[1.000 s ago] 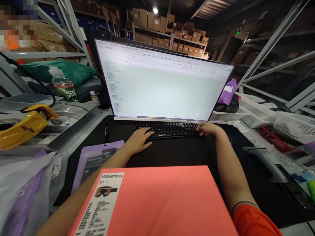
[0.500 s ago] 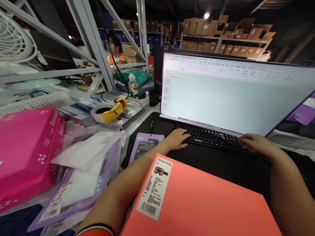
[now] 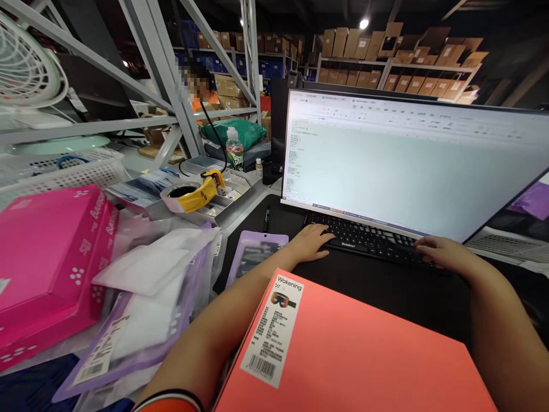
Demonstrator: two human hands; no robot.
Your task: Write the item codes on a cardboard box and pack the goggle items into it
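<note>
Orange box [image 3: 369, 355] nearest, between the forearms; what supports it is out of frame. Main risk, I'd say: left forearm [image 3: 210, 337] runs close along its left edge, so an elbow swing could knock it askew or shove it into the hands. Whether arm and box touch: can't tell.

Next out, purple pouch [image 3: 257, 254] lies just beside the left forearm on the black mat [image 3: 394, 283]; sleeve or arm could drag it. Pen [image 3: 267, 217] past it might roll if bumped. At the keyboard [image 3: 373, 243], probable slip is a stray keypress, caused by fingers resting on keys while the head is angled left of the screen. Farther, bottle [image 3: 234, 149] stands upright near the monitor [image 3: 398, 160]; a knock could tip it, but both hands are well apart from it.

Grip: nothing held by either. Left hand [image 3: 312, 243] palm down, fingers spread loosely over keyboard's left end, thumb out toward the box. Right hand [image 3: 441, 252] relaxed, fingers slightly bent at keyboard's right end; actual key pressing unclear. Keyboard sits on the mat, just below the monitor.
</note>
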